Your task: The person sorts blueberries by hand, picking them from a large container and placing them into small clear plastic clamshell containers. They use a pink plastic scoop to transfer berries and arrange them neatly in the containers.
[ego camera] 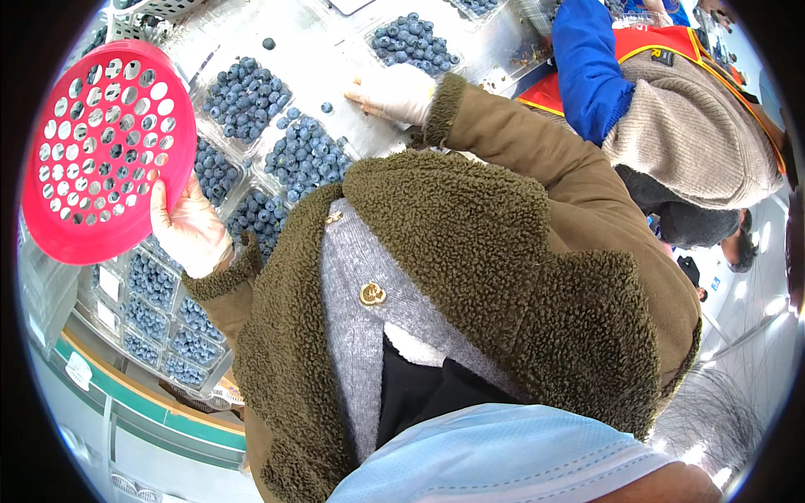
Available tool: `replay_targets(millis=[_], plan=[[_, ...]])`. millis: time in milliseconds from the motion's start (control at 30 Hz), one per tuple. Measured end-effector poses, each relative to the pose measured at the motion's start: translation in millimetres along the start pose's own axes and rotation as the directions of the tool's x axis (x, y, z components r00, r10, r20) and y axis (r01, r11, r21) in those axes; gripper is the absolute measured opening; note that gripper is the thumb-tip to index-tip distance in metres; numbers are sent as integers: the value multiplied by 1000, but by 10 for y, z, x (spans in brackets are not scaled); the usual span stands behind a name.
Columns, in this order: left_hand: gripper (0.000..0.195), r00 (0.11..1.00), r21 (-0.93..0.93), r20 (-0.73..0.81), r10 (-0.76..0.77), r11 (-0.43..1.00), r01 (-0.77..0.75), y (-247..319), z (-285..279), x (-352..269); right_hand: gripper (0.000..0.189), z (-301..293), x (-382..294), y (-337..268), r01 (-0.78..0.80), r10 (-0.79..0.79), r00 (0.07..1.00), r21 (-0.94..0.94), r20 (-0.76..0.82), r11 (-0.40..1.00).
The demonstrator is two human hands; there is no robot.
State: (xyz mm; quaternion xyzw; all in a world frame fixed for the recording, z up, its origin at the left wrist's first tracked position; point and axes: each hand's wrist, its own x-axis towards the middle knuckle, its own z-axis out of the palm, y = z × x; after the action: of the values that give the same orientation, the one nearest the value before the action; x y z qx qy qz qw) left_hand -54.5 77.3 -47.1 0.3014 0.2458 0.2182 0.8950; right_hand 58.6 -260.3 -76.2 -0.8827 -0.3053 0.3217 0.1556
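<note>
My left hand (188, 229), in a pale thin glove, grips the rim of a red plastic sizing sieve (139, 139) with many round holes. The sieve is tilted up, and blueberries show through its holes. My right hand (399, 94), also gloved, is low over the metal tabletop (308, 69), close to a clear plastic punnet of blueberries (412, 44). Its fingers point left and blur into the bright surface, so their grip is unclear. Between my hands are more filled punnets (246, 100), one of them (307, 157) right in front of my chest. Loose blueberries (326, 107) lie beside them.
A white perforated basket (157, 7) is at the upper left. Stacked punnets of blueberries (151, 280) fill the lower left beside a green table edge (207, 431). A co-worker's blue sleeve (588, 69) and red vest are close on the right.
</note>
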Motion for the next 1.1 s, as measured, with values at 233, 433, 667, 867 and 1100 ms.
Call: replay_targets(millis=[233,433,667,867,1100], plan=[[36,999,-48,-27,-40,998,39,40,-66,-8,34,76,179,-191,265,-225,928,98,-297,959],[37,998,27,-56,23,999,-21,18,-84,-14,35,-4,197,-307,151,-155,965,-37,-212,988],[38,998,-48,-54,22,999,-24,34,-162,16,25,-496,-371,-129,157,-182,830,-93,-528,983],[33,992,-168,109,-70,982,88,22,-164,11,33,223,-137,-278,221,-221,972,-7,-83,975],[32,1000,-95,4,-17,995,17,8,-138,-1,43,379,-85,-278,286,-262,943,96,-206,954]])
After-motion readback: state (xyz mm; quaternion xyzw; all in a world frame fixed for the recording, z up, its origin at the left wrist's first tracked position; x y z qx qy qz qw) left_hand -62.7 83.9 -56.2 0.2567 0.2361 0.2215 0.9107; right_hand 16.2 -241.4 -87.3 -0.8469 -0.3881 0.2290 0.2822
